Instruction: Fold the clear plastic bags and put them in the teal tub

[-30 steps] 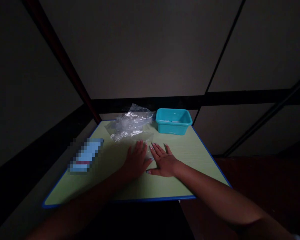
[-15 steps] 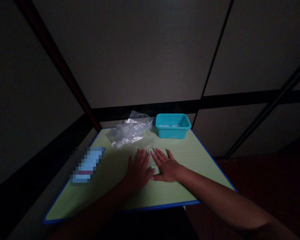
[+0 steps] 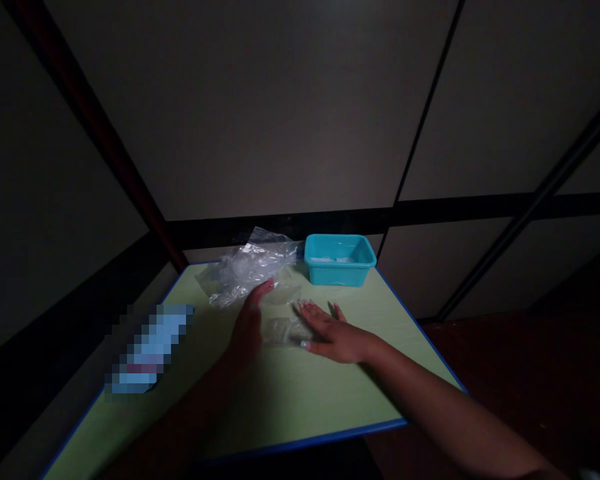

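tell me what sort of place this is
Likely a dim corner of a room indoors, though home or workplace I cannot tell: plain grey-brown panelled walls meet behind a small pale-green table with blue edging, which carries a turquoise rectangular plastic tub.

Over there, one head-worn camera is looking forward and down from above and behind the person's bare fingers (image 3: 321, 321), sitting near, taking in the rectangular, pale-green, blue-edged table (image 3: 310, 393) beneath them and the dark-grey panelled wall (image 3: 280, 120) beyond.
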Available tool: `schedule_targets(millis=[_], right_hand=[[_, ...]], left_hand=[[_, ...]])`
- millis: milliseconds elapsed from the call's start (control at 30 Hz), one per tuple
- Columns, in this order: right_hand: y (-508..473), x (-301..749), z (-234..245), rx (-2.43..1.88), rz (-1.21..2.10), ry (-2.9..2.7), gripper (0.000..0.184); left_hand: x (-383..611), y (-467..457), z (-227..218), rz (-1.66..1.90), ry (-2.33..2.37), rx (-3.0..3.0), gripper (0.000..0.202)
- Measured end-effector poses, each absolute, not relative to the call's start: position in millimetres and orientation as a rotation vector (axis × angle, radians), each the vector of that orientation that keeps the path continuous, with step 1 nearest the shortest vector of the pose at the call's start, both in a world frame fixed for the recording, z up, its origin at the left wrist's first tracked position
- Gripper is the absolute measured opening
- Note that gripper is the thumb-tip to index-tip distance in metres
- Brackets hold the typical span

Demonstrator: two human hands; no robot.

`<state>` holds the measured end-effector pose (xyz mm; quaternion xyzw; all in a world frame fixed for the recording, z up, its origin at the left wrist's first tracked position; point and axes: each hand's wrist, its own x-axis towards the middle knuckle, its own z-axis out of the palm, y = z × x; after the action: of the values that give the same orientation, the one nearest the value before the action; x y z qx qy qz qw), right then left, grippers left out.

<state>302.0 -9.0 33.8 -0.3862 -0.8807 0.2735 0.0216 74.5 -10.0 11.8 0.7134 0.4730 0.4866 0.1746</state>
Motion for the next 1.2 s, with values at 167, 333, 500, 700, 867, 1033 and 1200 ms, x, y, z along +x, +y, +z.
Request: schedule_targets(millis=[167, 333, 500, 700, 867, 1033, 1200], right_hand=[[8, 314, 35, -1.425, 0.560, -2.390, 0.053], [16, 313, 27, -1.633, 0.309, -2.259, 0.018], [15, 303, 17, -1.705, 0.343, -2.330, 0.028], [18, 296, 8, -1.704, 0.383, -2.333, 0.021], [16, 295, 11, -1.650, 0.452, -2.287, 0.019], [10, 295, 12, -1.508, 0.620, -2.235, 0.039], [10, 301, 2, -1.288, 0.850, -2.132, 0.034]], left_hand=[[59, -6, 5, 1.485, 1.275, 1.720, 0.044], [63, -17, -4, 0.981, 1.132, 2.391, 0.029], [69, -29, -4, 0.577, 1.039, 2.759, 0.045], [76, -40, -14, 0.316, 1.321, 2.894, 0.075], [96, -43, -14, 0.335, 1.543, 2.838, 0.072], [102, -43, -15, 0.228, 1.573, 2.770, 0.071], [101, -43, -18, 0.245, 1.583, 2.756, 0.072]])
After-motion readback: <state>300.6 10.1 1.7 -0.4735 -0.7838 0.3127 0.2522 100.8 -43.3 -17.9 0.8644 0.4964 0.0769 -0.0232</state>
